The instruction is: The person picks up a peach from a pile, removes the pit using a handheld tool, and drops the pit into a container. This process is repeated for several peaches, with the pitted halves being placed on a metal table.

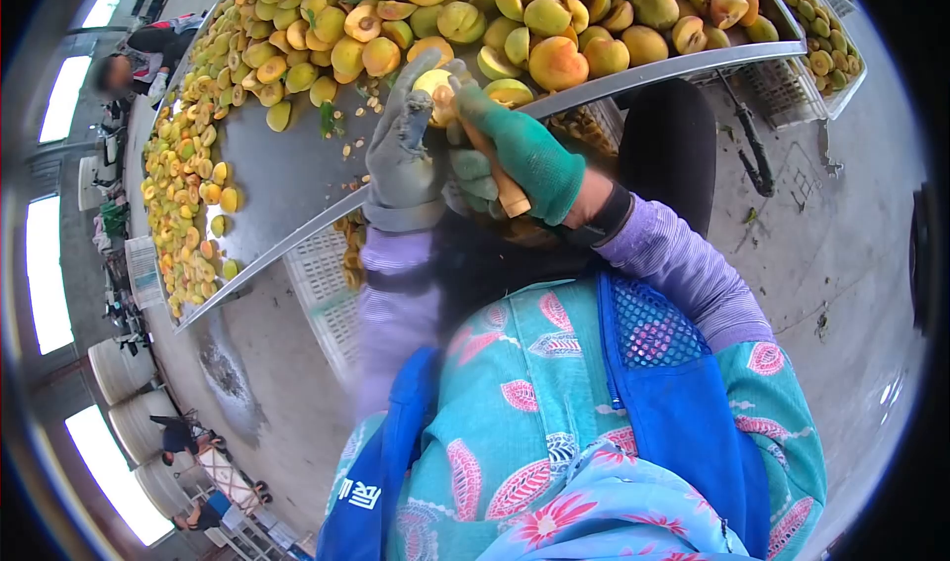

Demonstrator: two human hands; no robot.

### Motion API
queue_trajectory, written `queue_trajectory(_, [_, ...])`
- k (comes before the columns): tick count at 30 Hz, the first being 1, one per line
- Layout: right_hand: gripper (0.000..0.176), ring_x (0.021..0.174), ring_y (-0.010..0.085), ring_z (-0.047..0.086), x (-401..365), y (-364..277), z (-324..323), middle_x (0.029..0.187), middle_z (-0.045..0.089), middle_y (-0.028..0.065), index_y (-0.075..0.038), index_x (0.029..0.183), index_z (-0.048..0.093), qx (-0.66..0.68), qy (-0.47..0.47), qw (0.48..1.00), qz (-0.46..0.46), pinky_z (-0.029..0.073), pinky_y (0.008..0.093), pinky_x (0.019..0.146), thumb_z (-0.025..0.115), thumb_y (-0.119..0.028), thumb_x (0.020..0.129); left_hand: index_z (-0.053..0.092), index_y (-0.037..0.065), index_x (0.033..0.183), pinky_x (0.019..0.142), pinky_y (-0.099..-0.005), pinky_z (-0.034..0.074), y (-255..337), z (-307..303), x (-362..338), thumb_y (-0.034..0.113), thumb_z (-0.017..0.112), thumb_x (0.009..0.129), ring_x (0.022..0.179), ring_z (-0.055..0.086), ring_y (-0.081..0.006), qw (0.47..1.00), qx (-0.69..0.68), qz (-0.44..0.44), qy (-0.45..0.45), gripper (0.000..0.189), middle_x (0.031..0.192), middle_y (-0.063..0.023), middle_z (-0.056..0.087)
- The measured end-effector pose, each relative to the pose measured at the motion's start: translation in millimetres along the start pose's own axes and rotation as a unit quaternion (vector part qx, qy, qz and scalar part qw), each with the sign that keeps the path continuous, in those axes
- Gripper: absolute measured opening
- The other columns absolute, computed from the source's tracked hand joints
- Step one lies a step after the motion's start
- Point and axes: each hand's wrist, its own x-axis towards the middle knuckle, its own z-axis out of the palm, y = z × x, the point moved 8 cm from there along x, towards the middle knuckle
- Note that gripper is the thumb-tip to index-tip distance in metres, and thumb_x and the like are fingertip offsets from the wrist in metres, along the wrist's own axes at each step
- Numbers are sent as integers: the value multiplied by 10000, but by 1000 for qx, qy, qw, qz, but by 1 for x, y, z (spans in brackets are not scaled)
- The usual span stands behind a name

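Observation:
My left hand (401,165), in a worn grey glove, is closed around a cut yellow peach half (431,83) just over the table's near edge. In a green and grey glove, my right hand (524,155) grips a tool with a wooden handle (512,195). The tool's upper end meets the peach half; its working tip is hidden by fingers and fruit. Behind my hands, a heap of whole and halved peaches (346,56) covers much of the metal table (287,170). Loose pits (358,145) and a few green leaves lie beside my left hand.
White plastic crates stand below the table edge, one at left (322,284) and one at right (782,91). Another crate of peaches (821,42) is at far right. A person (148,56) is at the table's far left; others are farther off near large pale tubs (124,371).

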Motion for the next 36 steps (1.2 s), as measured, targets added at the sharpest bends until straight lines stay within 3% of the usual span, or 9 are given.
queue_trajectory(5, [566, 622, 273, 632, -13, -48, -6, 685, 625, 154, 0, 925, 598, -508, 114, 822, -232, 508, 397, 585, 432, -539, 972, 520, -64, 1258, 883, -354, 525, -13, -14, -4, 295, 395, 1021, 983, 628, -250, 997, 68, -9, 31, 448, 1123, -186, 623])
queue_trajectory(9, [588, 836, 321, 669, -16, -48, 2, 818, 659, 205, 2, 1015, 614, -603, 100, 769, -190, 507, 414, 743, 392, -541, 979, 514, -62, 1259, 855, -396, 531, -33, -26, -1, 470, 386, 987, 905, 638, -287, 990, -61, -113, 50, 611, 1019, -199, 648])
queue_trajectory(16, [523, 685, 305, 650, -5, -31, -5, 747, 650, 155, -8, 1028, 589, -526, 63, 824, -201, 507, 398, 650, 392, -491, 993, 607, -57, 1122, 794, -368, 542, -33, -26, -6, 447, 382, 992, 847, 642, -249, 985, -78, -131, 80, 567, 960, -180, 665])
queue_trajectory(19, [505, 577, 245, 609, 3, -15, -17, 702, 629, 114, -21, 989, 581, -494, 44, 846, -199, 477, 363, 525, 398, -492, 994, 614, -44, 1073, 749, -328, 542, -19, -36, 5, 383, 414, 1010, 836, 652, -247, 880, 471, 30, -48, 475, 967, -158, 662])
queue_trajectory(22, [467, 467, 171, 515, 4, -3, -20, 637, 567, 54, -59, 941, 564, -334, 1, 939, -86, 405, 309, 411, 397, -492, 996, 609, -19, 1027, 757, -304, 528, -30, -27, 4, 268, 468, 1006, 848, 652, -220, 975, 127, -183, -10, 320, 958, -139, 670])
queue_trajectory(25, [433, 418, 124, 424, -10, 7, 1, 590, 489, 4, -96, 907, 545, -95, -32, 995, 16, 347, 272, 370, 399, -495, 994, 610, -12, 1007, 762, -281, 515, 17, 1, -8, 189, 485, 1001, 841, 645, -185, 897, 368, 244, 15, 236, 958, -122, 672])
queue_trajectory(27, [420, 411, 117, 393, -11, 15, 16, 572, 448, -15, -109, 892, 535, 50, -106, 991, 64, 336, 264, 370, 406, -497, 991, 625, -29, 1030, 766, -274, 513, 2, -13, -8, 207, 480, 1006, 841, 646, -169, 949, 283, 118, 67, 277, 991, -119, 667])
queue_trajectory(30, [423, 425, 111, 416, -12, -2, -4, 606, 468, -9, -106, 897, 534, -198, -60, 978, 30, 350, 255, 362, 414, -501, 986, 653, -23, 985, 684, -253, 508, -13, -33, -8, 268, 491, 1004, 757, 643, -152, 975, 197, -55, 89, 333, 901, -110, 676])
queue_trajectory(36, [464, 434, 102, 449, -18, -4, 3, 594, 492, 19, -69, 871, 547, -209, 32, 977, 31, 345, 238, 367, 411, -497, 989, 655, -28, 979, 576, -260, 492, -31, -41, 7, 360, 497, 985, 629, 605, -153, 977, 162, -74, 116, 419, 759, -113, 654])
